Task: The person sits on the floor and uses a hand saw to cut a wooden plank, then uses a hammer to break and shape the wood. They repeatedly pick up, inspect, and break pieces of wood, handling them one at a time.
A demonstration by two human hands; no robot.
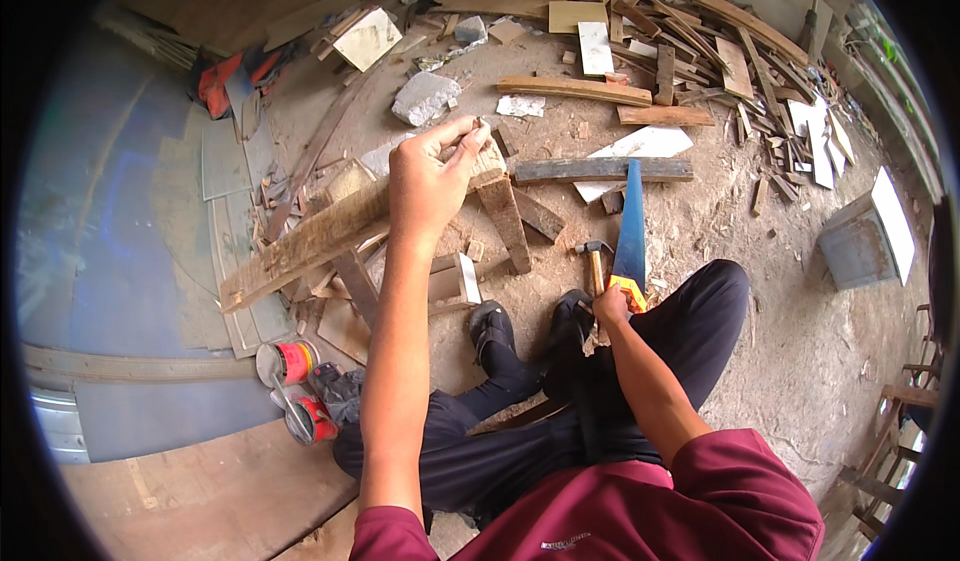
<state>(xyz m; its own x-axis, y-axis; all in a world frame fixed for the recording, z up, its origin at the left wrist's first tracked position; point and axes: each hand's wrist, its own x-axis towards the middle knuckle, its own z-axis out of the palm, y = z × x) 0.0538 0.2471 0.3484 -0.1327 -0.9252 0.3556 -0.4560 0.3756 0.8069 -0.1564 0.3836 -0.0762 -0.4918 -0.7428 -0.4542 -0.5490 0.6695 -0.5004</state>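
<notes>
My right hand [611, 306] grips the orange handle [628, 294] of a handsaw, whose blue blade [630, 229] points away from me with its tip over a dark plank [590, 171]. Beside that hand shows a hammer [597, 263]; whether the hand also touches its handle I cannot tell. Raised over the far end of a rough wooden trestle, my left hand [432, 173] is closed, thumb and forefinger pinched together. Something tiny and dark shows at its fingertips, too small to name. The trestle's beam [300, 253] slants down to the left, on splayed legs [506, 223].
Scrap wood [690, 51] is heaped at the far right, near a grey bin [862, 236]. A concrete lump [425, 98] lies beyond the trestle. Red cans [292, 362] stand at left by a board [200, 491]. My shoes [493, 329] are close to the trestle.
</notes>
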